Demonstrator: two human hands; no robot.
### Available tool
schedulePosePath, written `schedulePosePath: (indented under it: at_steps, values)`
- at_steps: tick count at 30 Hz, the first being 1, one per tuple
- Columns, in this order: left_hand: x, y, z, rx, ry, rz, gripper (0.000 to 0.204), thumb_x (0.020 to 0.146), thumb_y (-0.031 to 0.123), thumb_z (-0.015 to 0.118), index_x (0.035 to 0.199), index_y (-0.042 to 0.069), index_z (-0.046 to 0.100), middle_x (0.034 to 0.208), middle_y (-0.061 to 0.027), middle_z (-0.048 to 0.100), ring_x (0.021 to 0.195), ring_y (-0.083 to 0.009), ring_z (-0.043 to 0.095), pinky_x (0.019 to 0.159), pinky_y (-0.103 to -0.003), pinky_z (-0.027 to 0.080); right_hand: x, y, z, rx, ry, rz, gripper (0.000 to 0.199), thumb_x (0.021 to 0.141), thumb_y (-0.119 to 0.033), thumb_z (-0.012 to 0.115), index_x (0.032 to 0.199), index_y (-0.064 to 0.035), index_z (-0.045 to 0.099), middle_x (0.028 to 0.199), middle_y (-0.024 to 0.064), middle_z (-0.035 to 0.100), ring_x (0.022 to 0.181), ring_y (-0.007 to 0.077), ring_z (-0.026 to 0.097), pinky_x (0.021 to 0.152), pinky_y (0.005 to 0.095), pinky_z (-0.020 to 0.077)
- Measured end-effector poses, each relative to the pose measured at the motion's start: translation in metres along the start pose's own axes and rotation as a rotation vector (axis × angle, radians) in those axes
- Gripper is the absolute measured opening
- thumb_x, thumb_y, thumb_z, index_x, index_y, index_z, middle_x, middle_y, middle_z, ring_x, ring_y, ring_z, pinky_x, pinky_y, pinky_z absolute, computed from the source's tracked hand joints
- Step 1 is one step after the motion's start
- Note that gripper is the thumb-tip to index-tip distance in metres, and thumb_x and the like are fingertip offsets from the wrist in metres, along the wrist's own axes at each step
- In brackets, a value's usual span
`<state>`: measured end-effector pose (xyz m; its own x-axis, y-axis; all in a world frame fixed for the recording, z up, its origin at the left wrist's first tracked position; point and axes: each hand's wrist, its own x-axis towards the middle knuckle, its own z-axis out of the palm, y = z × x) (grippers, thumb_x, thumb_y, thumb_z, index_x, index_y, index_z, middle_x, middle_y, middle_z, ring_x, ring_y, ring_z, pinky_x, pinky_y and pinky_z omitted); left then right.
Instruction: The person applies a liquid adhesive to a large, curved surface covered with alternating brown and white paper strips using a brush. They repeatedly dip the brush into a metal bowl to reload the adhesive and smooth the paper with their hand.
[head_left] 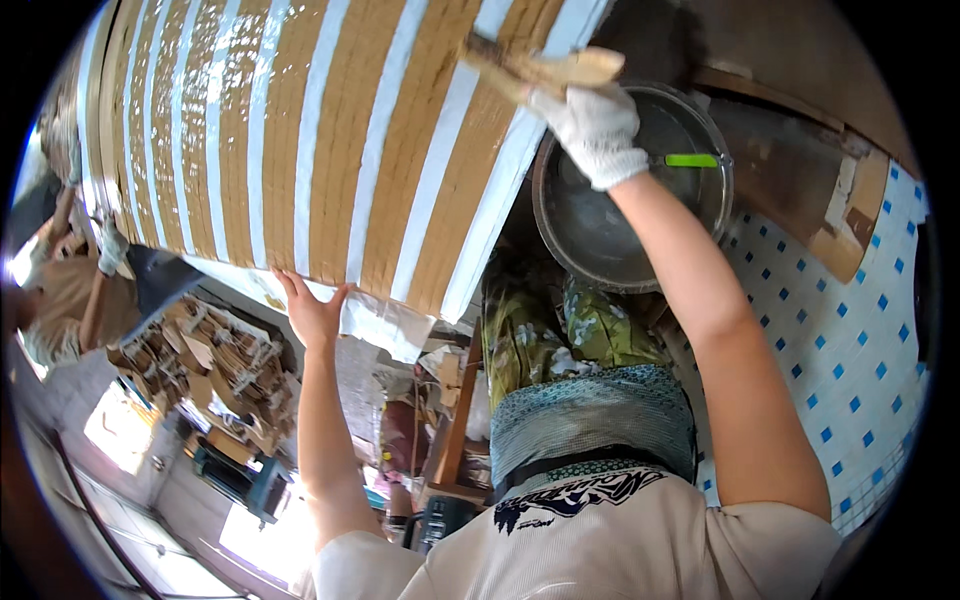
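A wide array of brown cardboard strips [330, 130] with white stripes between them fills the upper left. My right hand [595, 130], in a white glove, grips a wooden-handled brush [545, 68] whose head rests on the strips near their right edge. My left hand [312, 310] is bare. It lies flat with spread fingers against the near edge of the strips, where a white sheet [385, 325] sticks out beneath them.
A round metal basin [590, 235] holding a green-handled tool [692, 160] sits just right of the strips, under my right wrist. Stacks of folded cardboard pieces [215, 370] lie at lower left. Another person [60, 290] works at the far left. White floor tiles with blue dots [850, 340] are on the right.
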<state>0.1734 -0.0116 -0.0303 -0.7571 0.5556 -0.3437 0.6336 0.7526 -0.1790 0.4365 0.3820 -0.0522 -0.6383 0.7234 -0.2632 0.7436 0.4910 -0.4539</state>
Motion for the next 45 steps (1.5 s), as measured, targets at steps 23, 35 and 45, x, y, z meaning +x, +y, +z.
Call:
schedulePosePath:
  at_steps: [23, 35, 45]
  values:
    - [0.005, -0.006, 0.004, 0.026, -0.050, 0.010, 0.127, 0.062, 0.060, 0.086, 0.146, -0.015, 0.027, 0.158, -0.0330, 0.019, 0.138, -0.0446, 0.039, 0.107, -0.042, 0.044, 0.044, 0.017, -0.020, -0.009, 0.044, 0.093, 0.050, 0.098, -0.056, 0.044, 0.108, -0.0095, 0.059, 0.092, 0.0102, 0.065, 0.087, 0.0237, 0.065, 0.075, 0.0374, 0.0548]
    - [0.011, 0.006, -0.005, -0.040, -0.101, -0.029, 0.127, 0.061, 0.053, 0.088, 0.148, -0.014, 0.024, 0.158, -0.0336, 0.018, 0.137, -0.0462, 0.040, 0.107, -0.043, 0.044, 0.143, 0.118, -0.075, -0.142, 0.652, 0.098, 0.033, 0.095, -0.038, 0.059, 0.078, -0.0100, 0.064, 0.071, 0.0082, 0.063, 0.060, 0.0251, 0.064, 0.055, 0.0395, 0.0540]
    - [0.006, -0.008, 0.006, -0.135, -0.063, 0.015, 0.123, 0.061, 0.047, 0.091, 0.146, -0.014, 0.026, 0.160, -0.0318, 0.013, 0.142, -0.0462, 0.032, 0.110, -0.043, 0.041, 0.160, 0.119, -0.093, -0.133, 0.493, 0.176, 0.031, 0.093, -0.044, 0.060, 0.101, -0.0155, 0.067, 0.092, 0.0079, 0.068, 0.084, 0.0265, 0.068, 0.071, 0.0418, 0.0551]
